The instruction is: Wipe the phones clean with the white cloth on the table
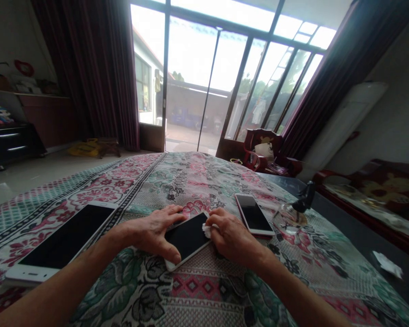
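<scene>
A white-framed smartphone [187, 238] with a dark screen lies flat on the patterned tablecloth [191, 304], between my two hands. My left hand [157, 231] rests on its left end, thumb on the near edge and fingers spread along the far side, pressing it to the cloth. In the closed fingers of my right hand [228, 234] is a crumpled white tissue [206, 230], touching the phone's right end. To the right lies a smaller phone [254, 213], screen up. A larger white phone or small tablet [68, 238] lies beyond my left forearm.
A clear glass spray bottle [291, 218] with a black top stands right of the small phone. Another crumpled tissue [387, 264] lies on a dark surface at far right. Carved wooden chairs [266, 152] stand behind, near the glass doors [197, 91].
</scene>
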Demonstrator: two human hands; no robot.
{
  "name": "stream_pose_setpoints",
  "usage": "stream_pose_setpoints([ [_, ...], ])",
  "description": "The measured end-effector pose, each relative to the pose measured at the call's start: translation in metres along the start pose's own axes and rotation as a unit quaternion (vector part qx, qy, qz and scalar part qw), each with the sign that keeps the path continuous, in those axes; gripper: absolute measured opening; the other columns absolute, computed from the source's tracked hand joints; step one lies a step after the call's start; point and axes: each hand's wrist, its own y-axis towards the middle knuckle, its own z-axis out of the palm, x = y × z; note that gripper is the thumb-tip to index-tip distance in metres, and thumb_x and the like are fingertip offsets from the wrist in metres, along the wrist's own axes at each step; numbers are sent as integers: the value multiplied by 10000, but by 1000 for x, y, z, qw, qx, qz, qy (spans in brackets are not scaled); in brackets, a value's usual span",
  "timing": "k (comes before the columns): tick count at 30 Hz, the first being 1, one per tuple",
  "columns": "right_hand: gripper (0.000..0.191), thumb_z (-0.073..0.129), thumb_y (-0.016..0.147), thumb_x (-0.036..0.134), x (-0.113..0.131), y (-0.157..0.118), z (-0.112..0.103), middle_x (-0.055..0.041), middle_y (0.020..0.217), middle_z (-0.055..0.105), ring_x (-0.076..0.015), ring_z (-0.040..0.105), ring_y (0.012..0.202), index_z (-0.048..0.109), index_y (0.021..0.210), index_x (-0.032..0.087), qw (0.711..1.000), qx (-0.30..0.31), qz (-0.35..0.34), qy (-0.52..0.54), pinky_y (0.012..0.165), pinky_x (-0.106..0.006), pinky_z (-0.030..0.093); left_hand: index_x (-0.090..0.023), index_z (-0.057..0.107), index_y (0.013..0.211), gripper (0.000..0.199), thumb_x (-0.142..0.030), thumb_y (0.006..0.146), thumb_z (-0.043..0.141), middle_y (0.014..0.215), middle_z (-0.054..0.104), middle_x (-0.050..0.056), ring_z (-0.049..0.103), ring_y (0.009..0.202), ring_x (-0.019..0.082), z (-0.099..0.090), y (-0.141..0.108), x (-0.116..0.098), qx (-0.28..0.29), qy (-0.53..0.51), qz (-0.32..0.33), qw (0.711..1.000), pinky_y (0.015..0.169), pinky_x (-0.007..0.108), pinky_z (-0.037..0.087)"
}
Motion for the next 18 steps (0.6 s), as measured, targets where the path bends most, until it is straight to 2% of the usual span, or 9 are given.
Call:
stream_pose_setpoints([
  [2, 201, 460, 816, 71, 8, -5, -4, -83, 944, 594, -158, 558, 812, 639, 851, 155, 999, 19, 15, -26, 770, -288, 430, -259, 251, 1452, 1097, -713, 549, 677, 1565, 95, 108, 64, 1414, 360, 2, -1, -7, -5, 20, -5, 1000, 1119, 536, 159],
  [5, 163, 471, 826, 78, 15, -7, -1, -92, 963, 561, -158, 523, 788, 617, 807, 150, 997, 2, 40, -72, 716, -284, 409, -221, 286, 1441, 1101, -691, 533, 693, 1553, 134, 133, 112, 1403, 366, 6, -2, -14, -27, 35, -1, 999, 1117, 515, 180],
  [7, 167, 462, 846, 77, 18, -4, 7, -89, 972, 544, -161, 505, 821, 610, 831, 154, 997, -26, 20, -74, 723, -278, 402, -208, 334, 1414, 1082, -652, 507, 723, 1499, 266, 139, 223, 1362, 357, 9, -1, -16, -59, 35, 15, 998, 1098, 465, 253],
  [10, 181, 453, 880, 95, 17, 4, 19, -66, 954, 539, -157, 489, 861, 613, 913, 171, 996, -45, -47, -61, 763, -273, 396, -202, 464, 1302, 969, -583, 462, 761, 1268, 473, 110, 420, 1182, 321, 12, 0, -19, -97, 36, 23, 994, 986, 403, 394],
  [13, 173, 467, 897, 139, 12, 14, 23, -47, 895, 545, -151, 484, 834, 633, 873, 182, 995, -29, -76, -66, 748, -263, 385, -172, 529, 1211, 848, -542, 480, 752, 1100, 513, 96, 487, 1026, 294, 14, -1, -24, -96, 38, 1, 995, 875, 391, 449],
  [18, 229, 468, 896, 151, -5, 20, 13, -53, 848, 560, -144, 487, 767, 636, 743, 176, 996, -32, -23, -78, 665, -252, 356, -188, 549, 1158, 745, -502, 507, 732, 1033, 516, 80, 510, 930, 264, 12, -3, -29, -81, 41, -10, 996, 808, 369, 458],
])
